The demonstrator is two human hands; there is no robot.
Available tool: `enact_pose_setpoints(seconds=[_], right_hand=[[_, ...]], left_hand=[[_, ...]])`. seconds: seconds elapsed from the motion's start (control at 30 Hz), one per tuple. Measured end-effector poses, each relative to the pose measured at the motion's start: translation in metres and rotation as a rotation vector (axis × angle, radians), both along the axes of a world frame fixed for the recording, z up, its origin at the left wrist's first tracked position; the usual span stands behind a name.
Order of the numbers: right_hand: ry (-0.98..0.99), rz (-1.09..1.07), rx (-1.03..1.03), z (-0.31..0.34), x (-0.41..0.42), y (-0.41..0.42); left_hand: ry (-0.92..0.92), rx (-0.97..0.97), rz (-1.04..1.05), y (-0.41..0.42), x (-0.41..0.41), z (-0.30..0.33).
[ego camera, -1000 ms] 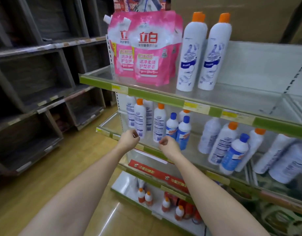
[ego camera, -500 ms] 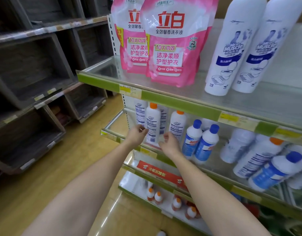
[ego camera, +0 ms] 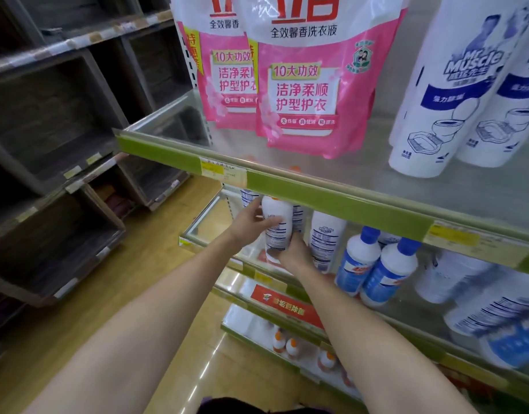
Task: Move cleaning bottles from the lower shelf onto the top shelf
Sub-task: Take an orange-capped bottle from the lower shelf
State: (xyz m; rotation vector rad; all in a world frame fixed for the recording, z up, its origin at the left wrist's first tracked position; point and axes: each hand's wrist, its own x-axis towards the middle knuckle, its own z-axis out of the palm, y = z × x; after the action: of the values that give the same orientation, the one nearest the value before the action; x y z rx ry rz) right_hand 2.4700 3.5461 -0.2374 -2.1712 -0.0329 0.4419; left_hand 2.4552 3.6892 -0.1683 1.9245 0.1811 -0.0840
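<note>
Left hand: your left hand point(ego camera: 251, 219) grips the white bottle point(ego camera: 276, 225) from its left side, with the thumb and fingers curled round the upper body.
Right hand: your right hand point(ego camera: 293, 253) holds the same bottle low down, the fingers wrapped round its base from the right and from below.
White bottle: it is on the lower shelf point(ego camera: 197, 239), near the left end, between your two hands. It stands almost upright. Its top is hidden behind the green front strip of the top shelf point(ego camera: 287, 186), so the cap colour is hardly seen.
Neighbours on the lower shelf: a second white bottle point(ego camera: 326, 237) stands just beside your right hand. Two blue-capped bottles point(ego camera: 376, 264) stand further to the right, touching each other. More white bottles point(ego camera: 454, 276) lie behind the clear front rail at the far right, blurred.
Top shelf: two pink refill pouches point(ego camera: 305, 85) stand on the left part, one overlapping the other. Two tall white Mr Muscle bottles point(ego camera: 436, 115) stand on the right part, side by side.
Bottom shelf: small bottles with orange caps point(ego camera: 284, 342) stand there, near the floor.
Aisle: dark wooden shelves point(ego camera: 57, 121) are across the yellow floor, on your left.
</note>
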Motion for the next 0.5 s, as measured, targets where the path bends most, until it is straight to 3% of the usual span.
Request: enact_pose_setpoints(seconds=[0.3,0.5], right_hand=[[-0.066,-0.093,0.012,0.014,-0.023,0.007],[-0.029,-0.069,0.072,0.031,-0.065,0.011]], left_hand=[[-0.116,0.154,-0.084,0.005,-0.017,0.011],[-0.119,0.087,-0.196,0.014,-0.044,0.023]])
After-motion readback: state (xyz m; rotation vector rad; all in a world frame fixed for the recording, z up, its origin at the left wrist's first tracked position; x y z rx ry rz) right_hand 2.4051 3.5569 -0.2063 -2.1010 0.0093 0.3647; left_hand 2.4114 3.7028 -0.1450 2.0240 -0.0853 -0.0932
